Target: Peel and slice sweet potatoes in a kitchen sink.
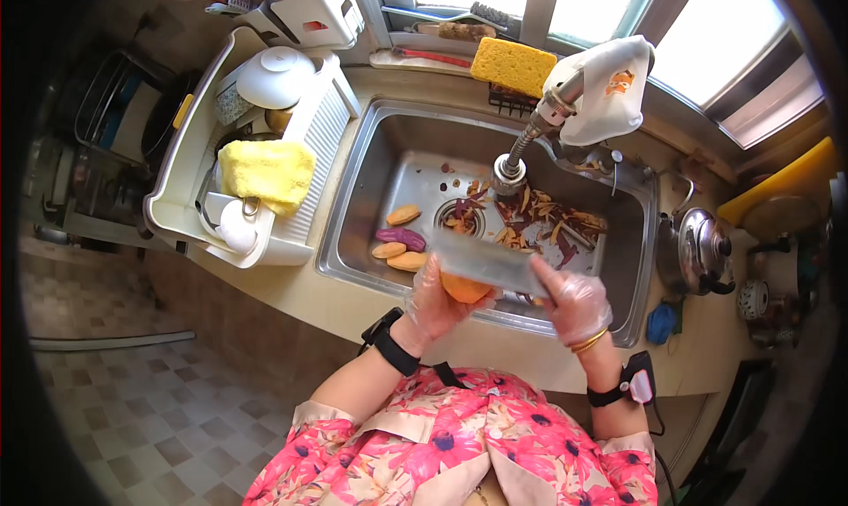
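My left hand (434,305), in a clear plastic glove, holds an orange sweet potato (467,288) at the front edge of the sink. My right hand (576,304), gloved likewise, grips the end of a wide-bladed knife (490,262). The blade is motion-blurred and lies over the upper side of the sweet potato, hiding part of it. Left of my hands, peeled orange sweet potatoes (403,214) and a peeled purple one (401,239) rest on the bottom of the steel sink (371,145). Orange and purple peelings (530,217) are scattered around the drain (458,218).
A faucet (520,149) with a flexible neck reaches over the sink. A dish rack (192,168) with a bowl (275,78) and a yellow cloth (267,173) stands at left. A metal kettle (695,251) is at right. A yellow sponge (513,66) sits behind the sink.
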`<action>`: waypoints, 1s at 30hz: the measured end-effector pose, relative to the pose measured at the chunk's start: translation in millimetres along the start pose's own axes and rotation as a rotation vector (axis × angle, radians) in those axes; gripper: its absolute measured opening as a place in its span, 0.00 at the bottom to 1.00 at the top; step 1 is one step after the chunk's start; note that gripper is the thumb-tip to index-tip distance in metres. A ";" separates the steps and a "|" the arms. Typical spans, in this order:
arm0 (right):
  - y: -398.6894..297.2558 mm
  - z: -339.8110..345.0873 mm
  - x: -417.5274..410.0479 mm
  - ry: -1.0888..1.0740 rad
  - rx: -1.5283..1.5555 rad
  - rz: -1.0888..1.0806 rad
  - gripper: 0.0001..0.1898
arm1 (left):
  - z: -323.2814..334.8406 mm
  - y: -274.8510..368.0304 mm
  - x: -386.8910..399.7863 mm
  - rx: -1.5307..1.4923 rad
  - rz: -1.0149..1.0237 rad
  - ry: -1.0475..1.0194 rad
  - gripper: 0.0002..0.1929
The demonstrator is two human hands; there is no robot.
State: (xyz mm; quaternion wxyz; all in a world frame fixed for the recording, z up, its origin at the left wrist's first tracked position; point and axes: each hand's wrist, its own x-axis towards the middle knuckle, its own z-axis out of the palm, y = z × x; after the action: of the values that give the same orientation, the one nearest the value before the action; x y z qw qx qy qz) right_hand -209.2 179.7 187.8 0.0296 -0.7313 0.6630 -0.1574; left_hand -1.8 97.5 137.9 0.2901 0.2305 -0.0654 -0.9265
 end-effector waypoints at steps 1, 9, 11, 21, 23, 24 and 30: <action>-7.2 -3.0 2.9 -0.043 0.061 -0.073 0.29 | -7.9 -3.1 1.4 -0.012 0.012 -0.057 0.28; -2.6 25.0 6.3 0.008 0.001 -0.155 0.24 | -8.4 6.0 -6.8 -0.302 -0.084 -0.048 0.29; 20.5 42.1 2.4 -0.131 -0.155 0.068 0.20 | 1.6 11.5 -6.6 0.043 0.001 0.085 0.29; 50.1 42.1 27.0 -0.171 -0.151 0.309 0.26 | -1.1 21.7 -2.1 -0.198 -0.092 0.115 0.27; 57.9 42.5 39.8 -0.236 -0.194 0.381 0.31 | -1.4 24.4 -1.6 -0.195 -0.073 0.134 0.27; 60.7 40.4 49.3 -0.272 -0.178 0.390 0.35 | -5.3 26.7 -2.1 -0.159 -0.071 0.127 0.26; 91.9 38.4 100.7 -0.311 0.026 0.651 0.46 | -4.1 39.6 -5.8 -0.041 0.032 0.208 0.25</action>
State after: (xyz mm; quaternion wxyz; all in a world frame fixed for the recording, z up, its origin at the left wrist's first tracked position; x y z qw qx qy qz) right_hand -279.9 63.8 147.4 0.1880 -0.4966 0.8466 -0.0350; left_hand 24.4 68.3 146.6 0.3147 0.3184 -0.0193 -0.8940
